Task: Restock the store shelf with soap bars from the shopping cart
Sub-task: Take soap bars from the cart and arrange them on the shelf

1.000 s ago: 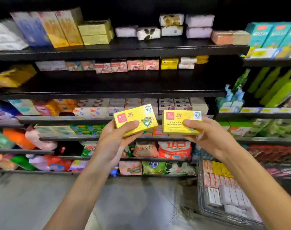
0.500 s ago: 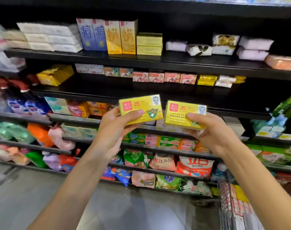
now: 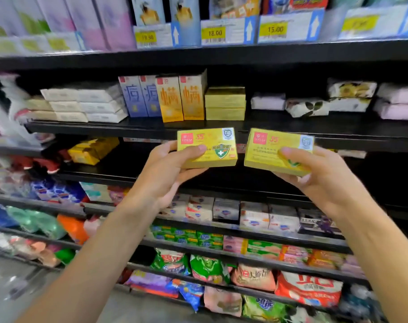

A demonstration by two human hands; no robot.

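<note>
I hold two yellow boxed soap bars up in front of the black store shelf (image 3: 280, 127). My left hand (image 3: 165, 176) grips the left soap box (image 3: 210, 141), thumb on its face, fingers underneath. My right hand (image 3: 319, 176) grips the right soap box (image 3: 268, 157) the same way. Both boxes hover just below the shelf edge, side by side and a little apart. On that shelf, directly above, sits a small stack of matching yellow soap boxes (image 3: 225, 103). The shopping cart is out of view.
Tall orange boxes (image 3: 182, 99) and blue boxes (image 3: 140, 96) stand left of the yellow stack; wrapped soaps (image 3: 307, 107) lie to its right. A dark shelf level behind my hands holds yellow packs (image 3: 93, 150) at left. Lower shelves carry boxed soaps and bagged goods.
Both hands have risen with their soap boxes from the lower shelves up to the level under the yellow stack. My view has tilted up and moved closer; the cart dropped out of sight.
</note>
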